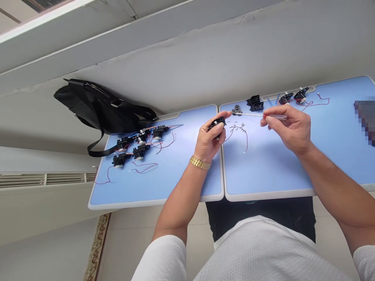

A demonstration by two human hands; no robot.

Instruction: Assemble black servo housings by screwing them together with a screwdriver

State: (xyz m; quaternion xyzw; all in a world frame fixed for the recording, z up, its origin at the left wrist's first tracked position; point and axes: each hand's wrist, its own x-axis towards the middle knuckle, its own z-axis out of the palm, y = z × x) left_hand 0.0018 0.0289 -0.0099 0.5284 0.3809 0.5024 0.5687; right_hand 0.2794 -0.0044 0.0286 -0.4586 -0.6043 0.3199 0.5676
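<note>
My left hand (209,136) is closed around a small black plastic part (218,125), lifted over the seam between the two tables. Thin dark red wires (246,142) curve over the blue top beside it; whether they join the part I cannot tell. Between thumb and fingers, my right hand (288,127) grips a screwdriver (277,116) by its clear handle. Its metal shaft points left toward the black part, the tip near my left fingertips. Several tiny screws (238,127) lie scattered below the shaft. Small round black parts (236,109) sit just behind the tip.
Several black motor assemblies (140,151) with wires cover the left table (175,175). A black bag (102,109) leans at its back corner. On the right table (263,171), black housings (255,103) and wired assemblies (300,95) stand along the back, near the wall.
</note>
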